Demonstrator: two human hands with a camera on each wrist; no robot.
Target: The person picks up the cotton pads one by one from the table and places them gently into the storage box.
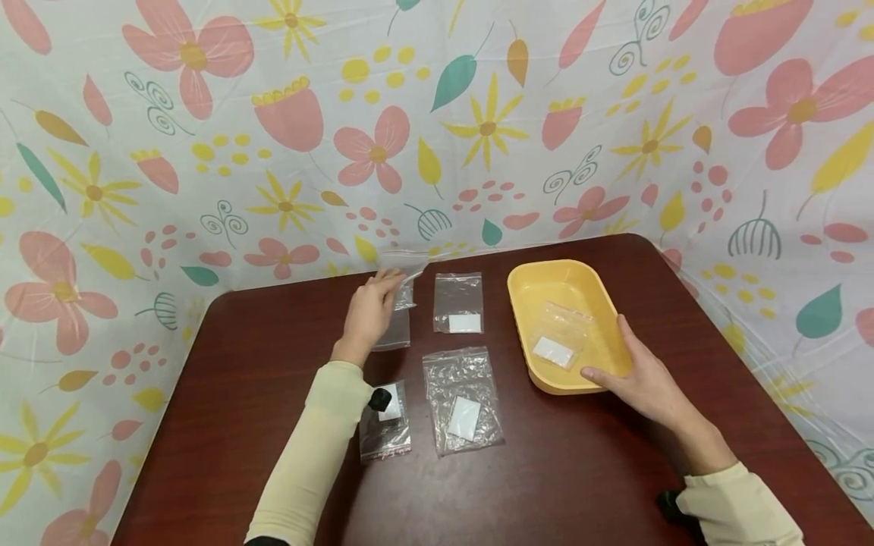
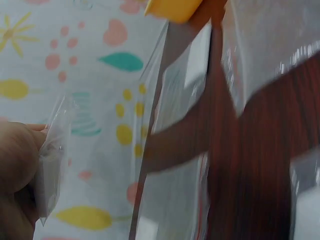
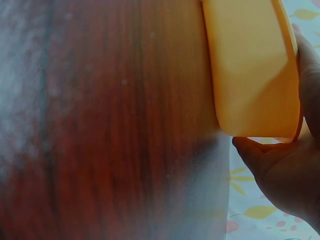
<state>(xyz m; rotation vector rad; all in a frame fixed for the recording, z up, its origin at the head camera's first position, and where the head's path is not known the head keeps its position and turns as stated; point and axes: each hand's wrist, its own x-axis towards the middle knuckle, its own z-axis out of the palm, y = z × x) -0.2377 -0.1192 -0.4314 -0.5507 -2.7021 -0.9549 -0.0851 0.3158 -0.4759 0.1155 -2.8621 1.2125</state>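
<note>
Left hand (image 1: 369, 311) pinching a bag (image 1: 404, 282) left of the tray (image 1: 539, 284), right hand (image 1: 645, 379) gripping its rim; next, carrying across.

Both arms wear cream long sleeves (image 1: 328, 447) (small black wrist-mounted devices (image 1: 379, 399)).

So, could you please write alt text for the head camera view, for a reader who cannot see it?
A person's left hand pinches a clear plastic bag at the far edge of a dark wooden table, while the right hand grips the near rim of a yellow tray holding one bag. Three more clear bags lie between the arms.
</note>
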